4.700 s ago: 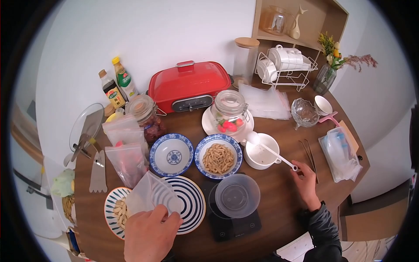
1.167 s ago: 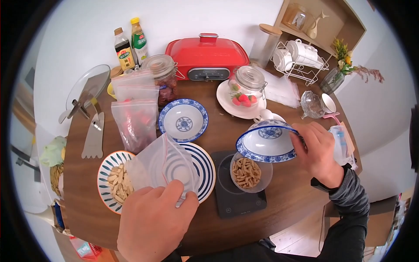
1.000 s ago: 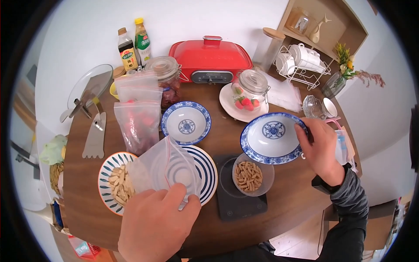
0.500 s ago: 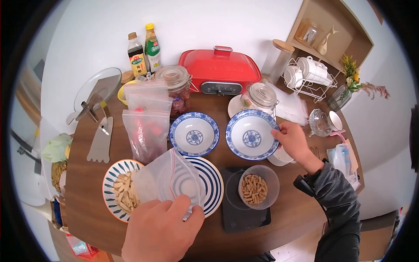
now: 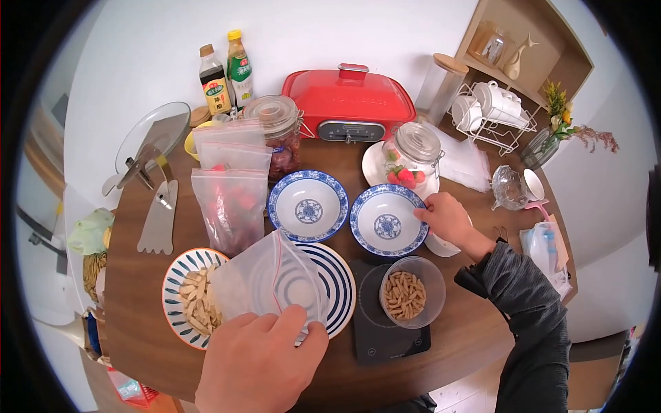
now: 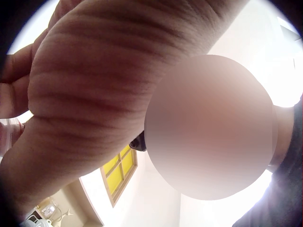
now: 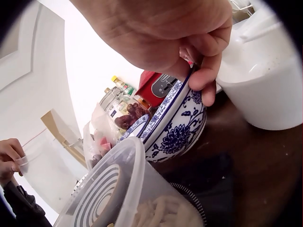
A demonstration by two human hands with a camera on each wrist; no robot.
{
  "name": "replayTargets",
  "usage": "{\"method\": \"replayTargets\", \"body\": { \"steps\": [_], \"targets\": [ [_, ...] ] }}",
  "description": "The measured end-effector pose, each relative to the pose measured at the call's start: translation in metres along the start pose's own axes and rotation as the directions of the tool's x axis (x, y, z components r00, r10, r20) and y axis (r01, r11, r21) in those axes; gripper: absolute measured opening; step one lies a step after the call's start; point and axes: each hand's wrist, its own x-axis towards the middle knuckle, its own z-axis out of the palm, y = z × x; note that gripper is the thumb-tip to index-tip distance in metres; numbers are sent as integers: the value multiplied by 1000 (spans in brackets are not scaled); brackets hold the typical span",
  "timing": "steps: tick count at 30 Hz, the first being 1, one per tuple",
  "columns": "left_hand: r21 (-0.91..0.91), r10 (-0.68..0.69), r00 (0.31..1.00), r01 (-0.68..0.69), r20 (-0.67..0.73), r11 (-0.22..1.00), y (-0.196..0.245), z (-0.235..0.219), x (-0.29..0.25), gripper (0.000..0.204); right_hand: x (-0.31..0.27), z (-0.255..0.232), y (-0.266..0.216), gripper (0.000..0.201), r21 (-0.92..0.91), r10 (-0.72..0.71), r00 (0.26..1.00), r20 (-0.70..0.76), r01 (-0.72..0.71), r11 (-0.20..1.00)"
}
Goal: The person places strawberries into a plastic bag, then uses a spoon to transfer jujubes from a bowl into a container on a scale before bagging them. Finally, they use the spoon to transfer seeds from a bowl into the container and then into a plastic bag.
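My left hand (image 5: 265, 358) pinches the edge of a clear zip bag (image 5: 265, 275), held over a striped plate (image 5: 343, 275) and beside a plate of pale pieces (image 5: 200, 303). My right hand (image 5: 451, 221) pinches the rim of an empty blue-and-white bowl (image 5: 387, 224); the right wrist view shows thumb and fingers on the rim of this bowl (image 7: 177, 127). A matching empty bowl (image 5: 308, 206) stands to its left. Below, a clear tub (image 5: 430, 310) of brown pieces (image 5: 404, 294) rests on a black scale (image 5: 389, 351). The left wrist view shows mostly my left hand (image 6: 99, 80).
A white cup (image 5: 441, 246) stands partly behind my right hand. Filled bags (image 5: 231, 206), a jar of dark fruit (image 5: 275, 131) and a red cooker (image 5: 348, 103) are behind. A strawberry jar (image 5: 413, 151) stands on a white plate; a glass bowl (image 5: 509, 187) is at the right.
The brown pieces, earlier in the right bowl, are now in the tub. My right hand has brought the emptied bowl left and down beside the other bowl. My left hand still holds the bag.
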Motion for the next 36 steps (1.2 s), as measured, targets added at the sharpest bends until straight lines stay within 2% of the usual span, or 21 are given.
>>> {"method": "replayTargets", "body": {
  "steps": [2,9,12,14,18,23,34,36],
  "targets": [
    [3,0,1000,0,1,1000,0,0,0,5,1,-1,-1,28,13,33,999,39,-34,999],
    [-5,2,1000,-2,-10,1000,1,0,1,5,4,0,-2,29,-57,39,998,43,-37,998],
    [-1,10,1000,-10,-3,1000,0,0,1,5,7,0,-3,30,-137,20,999,34,-15,990],
    [-6,11,1000,-11,-8,1000,1,1,1,5,9,1,-3,34,-278,-44,999,17,47,959],
    [-3,10,1000,-10,-16,1000,3,1,2,6,13,5,-5,35,-356,-73,997,-5,66,932],
    [-10,8,1000,-8,-28,1000,2,0,0,6,13,6,-18,34,-509,-116,992,44,123,852],
    [10,9,1000,-9,5,1000,4,-1,-1,9,9,11,-10,28,-505,-223,974,-27,180,844],
    [-4,-55,998,55,-19,998,8,2,0,16,1,6,-10,27,-497,-246,967,-58,186,848]
  ]
}}
